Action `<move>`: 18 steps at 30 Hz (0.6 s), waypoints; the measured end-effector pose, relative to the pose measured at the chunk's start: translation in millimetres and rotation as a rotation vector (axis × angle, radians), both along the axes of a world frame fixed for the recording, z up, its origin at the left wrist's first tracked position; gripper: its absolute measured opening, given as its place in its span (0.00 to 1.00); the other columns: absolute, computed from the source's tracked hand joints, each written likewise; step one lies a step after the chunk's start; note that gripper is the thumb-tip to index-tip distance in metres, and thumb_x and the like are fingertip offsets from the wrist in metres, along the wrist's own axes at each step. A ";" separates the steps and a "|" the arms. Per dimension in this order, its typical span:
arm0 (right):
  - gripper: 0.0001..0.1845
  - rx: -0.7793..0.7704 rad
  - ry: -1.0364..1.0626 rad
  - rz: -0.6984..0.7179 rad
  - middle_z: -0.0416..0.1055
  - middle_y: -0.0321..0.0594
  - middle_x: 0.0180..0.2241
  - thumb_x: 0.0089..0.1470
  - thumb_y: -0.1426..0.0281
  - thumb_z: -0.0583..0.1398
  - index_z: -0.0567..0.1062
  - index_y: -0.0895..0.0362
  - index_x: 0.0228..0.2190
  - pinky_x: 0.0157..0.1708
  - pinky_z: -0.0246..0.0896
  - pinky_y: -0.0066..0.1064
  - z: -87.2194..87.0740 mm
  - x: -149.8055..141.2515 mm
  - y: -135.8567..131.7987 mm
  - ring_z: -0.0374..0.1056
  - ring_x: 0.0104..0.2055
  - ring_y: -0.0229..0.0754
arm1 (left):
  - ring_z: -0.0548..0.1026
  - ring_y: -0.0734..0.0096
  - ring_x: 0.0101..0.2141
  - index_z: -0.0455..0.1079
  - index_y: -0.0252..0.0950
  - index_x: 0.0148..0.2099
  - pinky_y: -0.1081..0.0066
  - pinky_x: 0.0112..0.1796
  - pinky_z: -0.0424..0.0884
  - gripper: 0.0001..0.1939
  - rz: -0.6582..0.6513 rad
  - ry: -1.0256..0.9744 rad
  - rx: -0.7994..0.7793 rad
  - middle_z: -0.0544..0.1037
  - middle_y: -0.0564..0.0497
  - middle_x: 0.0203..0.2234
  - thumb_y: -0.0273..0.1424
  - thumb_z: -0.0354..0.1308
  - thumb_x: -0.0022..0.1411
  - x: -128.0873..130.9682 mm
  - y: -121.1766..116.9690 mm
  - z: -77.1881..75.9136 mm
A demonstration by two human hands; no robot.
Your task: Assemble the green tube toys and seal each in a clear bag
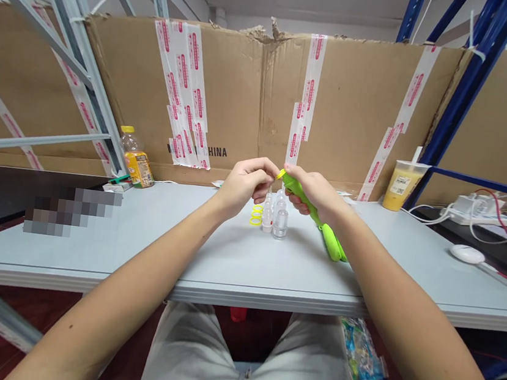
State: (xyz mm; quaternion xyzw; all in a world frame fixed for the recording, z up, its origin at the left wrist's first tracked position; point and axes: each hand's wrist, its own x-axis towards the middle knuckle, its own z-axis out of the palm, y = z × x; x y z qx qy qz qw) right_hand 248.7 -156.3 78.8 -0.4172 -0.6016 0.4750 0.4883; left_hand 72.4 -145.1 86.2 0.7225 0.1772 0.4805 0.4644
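Observation:
My right hand (311, 191) is wrapped round a bright green, tube-like piece (297, 189) that points up and to the left. A yellow ring (280, 173) sits at its tip. The curled fingers of my left hand (251, 180) pinch at that ring, though exactly how they hold it is partly hidden. Below the hands, several loose yellow rings (256, 215) lie on the table beside a group of small clear bottles (280, 224). More green pieces (332, 244) rest on the tabletop under my right wrist.
A cardboard wall (245, 103) closes off the back of the table (145, 247). To the left stands a yellow-capped juice bottle (137, 160). On the right are a drink cup (402, 187), a white mouse (467, 254) and a power strip (482, 212) with cables.

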 end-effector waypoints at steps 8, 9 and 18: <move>0.26 -0.095 0.224 0.008 0.47 0.26 0.18 0.53 0.45 0.60 0.57 0.52 0.26 0.11 0.36 0.26 17.8 41.2 -0.4 0.39 0.16 0.30 | 0.63 0.77 0.13 0.63 0.36 0.20 0.74 0.16 0.60 0.08 0.047 0.128 -0.011 0.61 0.56 0.10 0.24 0.51 0.50 8.2 -2.4 -20.5; 0.26 -0.086 0.218 -0.003 0.47 0.26 0.17 0.52 0.45 0.61 0.57 0.51 0.26 0.11 0.37 0.27 19.1 42.6 -1.4 0.40 0.16 0.30 | 0.65 0.76 0.13 0.62 0.36 0.21 0.74 0.17 0.62 0.08 0.065 0.121 -0.005 0.62 0.56 0.11 0.24 0.50 0.50 9.5 -2.3 -19.3; 0.23 0.074 0.075 -0.059 0.52 0.29 0.17 0.50 0.52 0.66 0.61 0.51 0.25 0.14 0.41 0.29 16.2 30.8 -17.5 0.47 0.16 0.32 | 0.73 0.73 0.25 0.72 0.38 0.34 0.70 0.31 0.73 0.11 0.123 0.390 0.572 0.75 0.52 0.22 0.26 0.48 0.63 -20.9 -92.8 -99.7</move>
